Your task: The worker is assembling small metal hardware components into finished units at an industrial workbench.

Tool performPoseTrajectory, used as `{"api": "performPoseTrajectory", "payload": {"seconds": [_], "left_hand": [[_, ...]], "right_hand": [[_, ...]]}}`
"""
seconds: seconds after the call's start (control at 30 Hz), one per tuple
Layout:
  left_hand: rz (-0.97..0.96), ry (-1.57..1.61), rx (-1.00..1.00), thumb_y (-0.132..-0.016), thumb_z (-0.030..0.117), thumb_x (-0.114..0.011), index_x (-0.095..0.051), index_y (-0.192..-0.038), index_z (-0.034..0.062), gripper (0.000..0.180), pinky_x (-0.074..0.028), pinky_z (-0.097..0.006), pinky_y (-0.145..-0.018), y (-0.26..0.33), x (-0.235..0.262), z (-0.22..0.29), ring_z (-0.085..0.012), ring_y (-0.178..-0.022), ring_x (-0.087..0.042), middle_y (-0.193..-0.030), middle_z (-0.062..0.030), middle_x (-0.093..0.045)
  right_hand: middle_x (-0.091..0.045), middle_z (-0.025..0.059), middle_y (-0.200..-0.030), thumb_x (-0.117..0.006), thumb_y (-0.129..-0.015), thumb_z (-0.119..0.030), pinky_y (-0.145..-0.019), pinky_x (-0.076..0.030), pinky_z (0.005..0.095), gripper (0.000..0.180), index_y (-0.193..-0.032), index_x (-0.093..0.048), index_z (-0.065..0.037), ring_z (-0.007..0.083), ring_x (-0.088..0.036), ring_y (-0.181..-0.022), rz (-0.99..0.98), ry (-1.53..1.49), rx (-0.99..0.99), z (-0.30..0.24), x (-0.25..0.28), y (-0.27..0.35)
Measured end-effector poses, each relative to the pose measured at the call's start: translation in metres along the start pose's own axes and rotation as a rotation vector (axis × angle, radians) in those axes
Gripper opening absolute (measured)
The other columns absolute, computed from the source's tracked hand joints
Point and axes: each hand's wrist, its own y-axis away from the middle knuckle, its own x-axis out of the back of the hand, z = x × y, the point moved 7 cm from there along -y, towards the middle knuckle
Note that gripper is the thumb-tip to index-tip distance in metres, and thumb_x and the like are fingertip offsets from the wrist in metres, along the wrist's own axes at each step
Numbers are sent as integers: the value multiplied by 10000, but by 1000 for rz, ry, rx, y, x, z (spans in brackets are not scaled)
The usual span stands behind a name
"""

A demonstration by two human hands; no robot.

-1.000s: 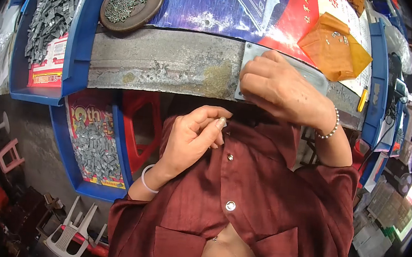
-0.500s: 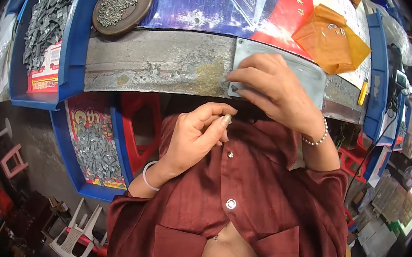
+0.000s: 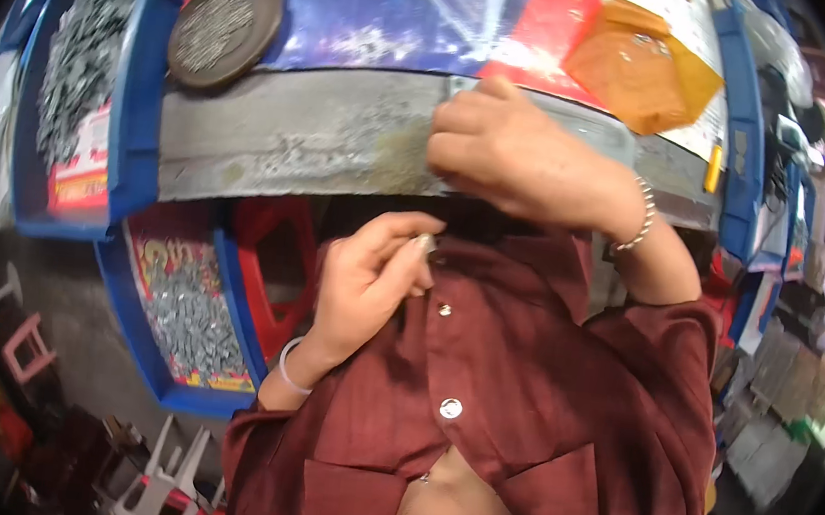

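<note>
Close up, left hand (image 3: 365,278) pinching small metal piece (image 3: 426,244), right hand (image 3: 514,153) on grey plate (image 3: 294,140)

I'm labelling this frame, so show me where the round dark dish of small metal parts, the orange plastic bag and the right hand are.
round dark dish (image 3: 223,30): head view, centre of the dish.
orange plastic bag (image 3: 643,69): head view, middle of the bag.
right hand (image 3: 514,153): head view, back of the hand.
</note>
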Motion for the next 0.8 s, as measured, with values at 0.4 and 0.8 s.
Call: {"api": "performPoseTrajectory", "payload": {"seconds": [0.4,0.8], "left_hand": [[37,-15,-90,-930,30,-541,-583,-1058,-43,153,-485,-195,-547,-1,-4,0,-56,-607,-586,-745,-37,-647],[53,-256,-197,-895,14,-593,-610,-1005,-30,119,-445,-199,-509,6,-21,5,-51,-574,-571,-711,-38,-629]], "right_hand": [[-587,73,-846,-635,-861,-47,-681,-465,267,97,-890,-555,0,145,-573,-757,680,-830,-444,-28,-41,58],[-585,57,-824,-637,-880,-72,-684,-451,246,115,-896,-557,9,116,-551,-754,647,-943,-549,-31,-45,77]]}}
